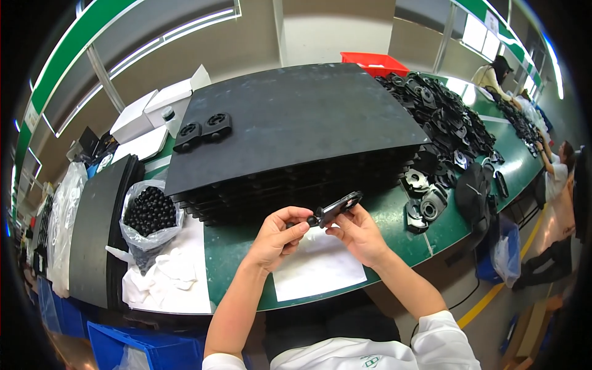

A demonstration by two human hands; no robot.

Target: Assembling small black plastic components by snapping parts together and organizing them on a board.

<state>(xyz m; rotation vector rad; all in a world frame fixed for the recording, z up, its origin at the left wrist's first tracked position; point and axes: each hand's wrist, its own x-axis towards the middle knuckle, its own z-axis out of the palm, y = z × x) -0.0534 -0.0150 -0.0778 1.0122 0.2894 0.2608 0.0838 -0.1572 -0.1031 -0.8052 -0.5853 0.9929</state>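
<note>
Gripping flat black plastic bracket (336,208), both hands (320,231)

We are in a factory assembly hall: a long green worktop (394,222) carries stacked black trays (296,123), a heap of black plastic parts (444,117), and other workers (558,169) sit along the line.

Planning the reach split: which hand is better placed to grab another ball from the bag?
Likely left. The left hand is nearer the bag of black balls; the right hand grips the black bracket on the far side.
</note>
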